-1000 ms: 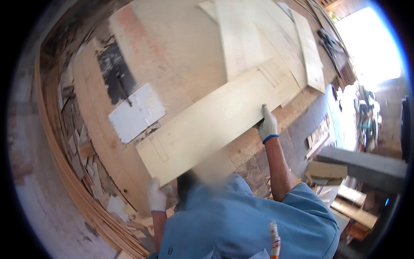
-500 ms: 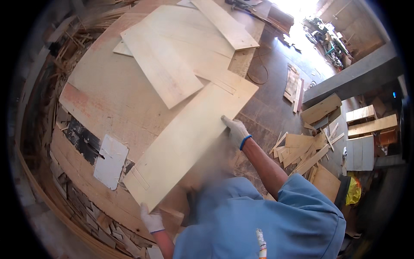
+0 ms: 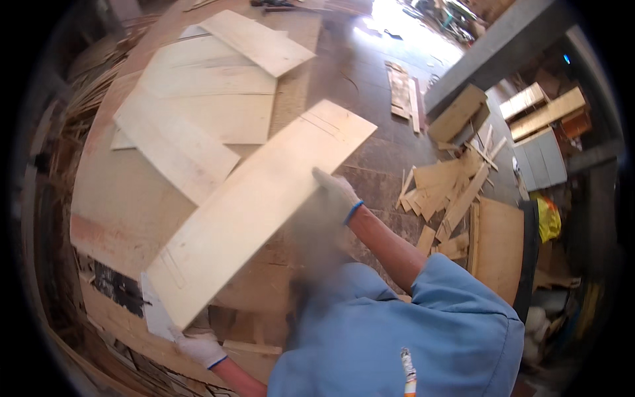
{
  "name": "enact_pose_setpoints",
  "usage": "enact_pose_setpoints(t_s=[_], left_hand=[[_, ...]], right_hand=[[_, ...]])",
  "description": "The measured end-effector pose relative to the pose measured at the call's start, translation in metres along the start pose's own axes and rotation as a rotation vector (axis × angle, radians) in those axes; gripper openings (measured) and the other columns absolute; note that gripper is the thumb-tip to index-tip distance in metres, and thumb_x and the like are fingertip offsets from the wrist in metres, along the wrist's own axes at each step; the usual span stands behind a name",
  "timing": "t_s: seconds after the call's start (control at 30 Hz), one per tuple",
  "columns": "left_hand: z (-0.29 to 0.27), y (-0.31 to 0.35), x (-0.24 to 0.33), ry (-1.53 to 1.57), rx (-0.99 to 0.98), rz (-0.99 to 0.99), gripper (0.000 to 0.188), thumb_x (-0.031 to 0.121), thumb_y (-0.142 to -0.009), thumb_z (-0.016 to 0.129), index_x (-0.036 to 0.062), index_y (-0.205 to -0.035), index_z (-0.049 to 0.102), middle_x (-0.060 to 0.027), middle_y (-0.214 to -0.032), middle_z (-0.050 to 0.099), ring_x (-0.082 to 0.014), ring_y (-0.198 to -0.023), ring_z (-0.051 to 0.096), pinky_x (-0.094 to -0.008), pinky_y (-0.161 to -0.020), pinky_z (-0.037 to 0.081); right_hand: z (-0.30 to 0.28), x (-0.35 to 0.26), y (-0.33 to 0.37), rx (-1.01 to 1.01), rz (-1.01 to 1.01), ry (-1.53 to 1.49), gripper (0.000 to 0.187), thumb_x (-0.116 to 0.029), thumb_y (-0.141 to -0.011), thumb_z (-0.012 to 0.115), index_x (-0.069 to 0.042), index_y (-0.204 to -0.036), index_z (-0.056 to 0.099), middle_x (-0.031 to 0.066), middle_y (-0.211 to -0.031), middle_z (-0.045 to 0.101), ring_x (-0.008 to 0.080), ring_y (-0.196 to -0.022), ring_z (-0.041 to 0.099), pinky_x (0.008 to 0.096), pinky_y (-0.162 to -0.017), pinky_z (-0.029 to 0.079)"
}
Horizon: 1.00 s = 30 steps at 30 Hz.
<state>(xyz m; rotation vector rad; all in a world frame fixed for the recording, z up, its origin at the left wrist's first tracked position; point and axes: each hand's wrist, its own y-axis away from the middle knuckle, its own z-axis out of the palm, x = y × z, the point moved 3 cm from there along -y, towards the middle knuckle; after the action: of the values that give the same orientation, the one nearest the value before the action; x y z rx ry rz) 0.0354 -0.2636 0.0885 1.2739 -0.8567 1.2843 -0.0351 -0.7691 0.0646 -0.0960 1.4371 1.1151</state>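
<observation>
A long pale plywood board with pencilled rectangles near both ends slants across the front of the worktable. My left hand, in a white glove with a blue cuff, grips its near lower corner; the fingers go partly under the wood. Along the right edge, toward the far end, my gloved right hand holds the board with the thumb on its face, the other fingers hidden or blurred. Beyond it, a second plywood board and a third plywood board lie on a large plywood sheet.
The worktable stretches away to the left, with a white plate at its near edge. Offcuts are heaped on the floor at right, near a leaning wood panel. A grey beam crosses the upper right.
Both hands still hold the board, which has shifted left and appears lifted nearer to me. The view has turned, so the table and floor pieces sit further left.
</observation>
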Motion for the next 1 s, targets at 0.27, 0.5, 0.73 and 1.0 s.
enact_pose_setpoints(t_s=[0.27,0.5,0.73,1.0], left_hand=[[0.180,-0.047,0.026,-0.068,0.188,-0.118,0.050,0.035,-0.103,0.038,-0.0010,-0.137,0.044,-0.0161,-0.123,0.057,-0.0263,-0.111,0.057,-0.0371,-0.095,0.046],[0.409,-0.015,0.099,-0.229,-0.441,0.301,0.030,0.019,-0.099,0.047,-0.0030,-0.116,0.058,-0.0151,-0.093,0.067,-0.0234,-0.084,0.065,-0.0342,-0.081,0.051],[0.547,0.027,0.194,0.104,-1.093,0.972,0.020,0.020,-0.085,0.063,0.0093,-0.101,0.066,-0.0151,-0.091,0.066,-0.0255,-0.077,0.065,-0.0348,-0.063,0.053],[0.548,0.025,0.253,-0.365,-1.826,0.623,0.015,0.017,-0.086,0.056,0.0042,-0.087,0.062,-0.0136,-0.083,0.066,-0.0216,-0.069,0.064,-0.0388,-0.056,0.052]], right_hand=[[-0.001,-0.096,-0.074,0.017,-0.039,-0.241,0.032,-0.033,-0.094,0.064,-0.002,-0.093,0.064,0.0086,-0.075,0.065,0.0171,-0.055,0.061,0.0298,-0.049,0.050],[-0.030,-0.127,-0.156,0.119,-0.107,-0.158,0.034,-0.035,-0.094,0.063,-0.001,-0.094,0.064,0.0094,-0.076,0.064,0.0175,-0.059,0.061,0.0299,-0.051,0.049],[-0.037,-0.121,-0.182,0.148,-0.029,-0.177,0.036,-0.038,-0.093,0.064,-0.002,-0.091,0.060,0.0116,-0.073,0.062,0.0195,-0.057,0.060,0.0293,-0.049,0.047],[-0.024,-0.109,-0.151,0.172,0.159,-0.206,0.036,-0.040,-0.097,0.056,-0.007,-0.085,0.060,0.0082,-0.067,0.059,0.0181,-0.053,0.056,0.0311,-0.046,0.046]])
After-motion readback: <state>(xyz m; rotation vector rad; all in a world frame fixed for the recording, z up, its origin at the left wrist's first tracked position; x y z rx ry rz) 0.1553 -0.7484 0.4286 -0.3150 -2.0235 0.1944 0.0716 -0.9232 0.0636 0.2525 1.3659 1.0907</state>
